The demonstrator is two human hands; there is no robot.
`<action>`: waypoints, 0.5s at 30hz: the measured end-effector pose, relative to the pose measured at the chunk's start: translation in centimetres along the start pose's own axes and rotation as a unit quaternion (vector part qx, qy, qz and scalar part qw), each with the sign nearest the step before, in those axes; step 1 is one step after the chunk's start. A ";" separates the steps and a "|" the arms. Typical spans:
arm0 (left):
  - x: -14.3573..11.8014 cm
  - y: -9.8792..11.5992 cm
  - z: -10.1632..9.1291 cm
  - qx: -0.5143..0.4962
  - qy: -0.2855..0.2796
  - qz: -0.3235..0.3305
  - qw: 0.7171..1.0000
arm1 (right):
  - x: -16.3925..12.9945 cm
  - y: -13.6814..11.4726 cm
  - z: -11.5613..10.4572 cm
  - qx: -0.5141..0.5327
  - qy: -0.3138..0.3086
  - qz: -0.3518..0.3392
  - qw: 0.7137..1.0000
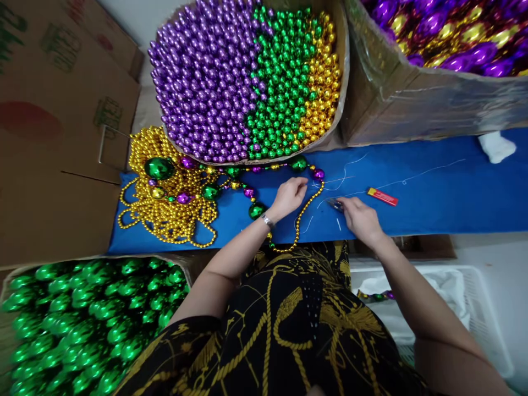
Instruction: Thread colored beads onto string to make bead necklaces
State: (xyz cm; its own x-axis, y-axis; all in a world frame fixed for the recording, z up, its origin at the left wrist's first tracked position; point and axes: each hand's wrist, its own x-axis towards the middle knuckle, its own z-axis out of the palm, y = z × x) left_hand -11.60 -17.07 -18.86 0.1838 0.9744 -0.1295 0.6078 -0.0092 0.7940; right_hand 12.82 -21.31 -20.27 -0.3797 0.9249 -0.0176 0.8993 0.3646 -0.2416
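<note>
My left hand (pixel 290 196) is closed in a pinch above the blue tabletop; what its fingertips hold, if anything, is too small to make out. White thread (pixel 345 168) runs loose just right of those fingertips, along with a thin, straight needle-like line. In my right hand (pixel 363 219) is a small dark metal tool that looks like thread snips (pixel 335 204), its tip pointing left towards the thread. A bead necklace (pixel 304 212) of small gold beads and larger purple, green and gold ones loops around my left hand. Short thread scraps (pixel 339 224) lie nearby.
A red lighter (pixel 383 197) lies right of my right hand. Gold bead strands (pixel 173 220) are heaped at left. Behind stand a box of purple, green and gold beads (pixel 214 71) and another carton (pixel 412 104). Large green beads (pixel 91 324) fill a box at lower left; a white basket (pixel 487 313) sits lower right.
</note>
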 end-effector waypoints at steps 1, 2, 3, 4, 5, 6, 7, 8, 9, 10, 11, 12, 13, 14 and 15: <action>-0.9 0.0 -0.1 0.055 0.003 0.012 0.998 | 0.1 -0.2 0.1 0.039 0.007 0.010 0.999; -1.8 0.0 -0.1 0.098 0.000 0.017 0.995 | 0.3 -0.5 0.1 0.075 0.012 0.015 0.997; -2.7 0.0 0.0 0.131 -0.006 0.017 0.991 | 0.4 -0.8 0.2 0.107 0.020 0.017 0.994; -3.3 0.1 0.2 0.157 -0.014 0.013 0.987 | 0.5 -1.1 0.2 0.133 0.028 0.016 0.991; -3.8 0.1 0.4 0.174 -0.019 0.009 0.985 | 0.7 -1.4 0.1 0.155 0.034 0.015 0.987; -4.1 0.1 0.7 0.180 -0.024 0.006 0.983 | 0.8 -1.8 0.0 0.174 0.039 0.014 0.984; -4.3 0.1 0.9 0.177 -0.027 0.003 0.984 | 0.9 -2.1 -0.1 0.189 0.042 0.015 0.981; -4.2 0.1 1.2 0.165 -0.030 0.001 0.986 | 1.0 -2.4 -0.2 0.202 0.044 0.017 0.978; -4.1 0.2 1.4 0.145 -0.029 -0.003 0.989 | 1.1 -2.6 -0.3 0.215 0.044 0.021 0.975; -3.9 0.2 1.5 0.119 -0.025 -0.009 0.993 | 1.1 -2.9 -0.3 0.231 0.041 0.027 0.972; -3.7 0.2 1.5 0.087 -0.020 -0.017 0.996 | 1.2 -3.2 -0.3 0.252 0.037 0.035 0.966; -3.6 0.2 1.5 0.049 -0.019 -0.027 0.998 | 1.2 -3.4 -0.2 0.277 0.030 0.047 0.959; -3.4 0.2 1.4 0.005 -0.024 -0.039 0.999 | 1.3 -3.7 0.0 0.307 0.021 0.059 0.950; -3.3 0.3 1.3 -0.048 -0.035 -0.051 0.997 | 1.4 -4.0 0.2 0.340 0.013 0.071 0.938; -3.2 0.3 1.1 -0.110 -0.049 -0.066 0.990 | 1.6 -4.3 0.5 0.376 0.007 0.080 0.923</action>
State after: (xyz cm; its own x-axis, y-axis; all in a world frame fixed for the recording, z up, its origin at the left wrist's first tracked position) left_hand -11.12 -20.48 -18.85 0.1953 0.9372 -0.2889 0.4496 0.1763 0.8757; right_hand 8.20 -21.42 -19.69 -0.2470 0.9638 -0.1000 0.5373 0.0504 -0.8419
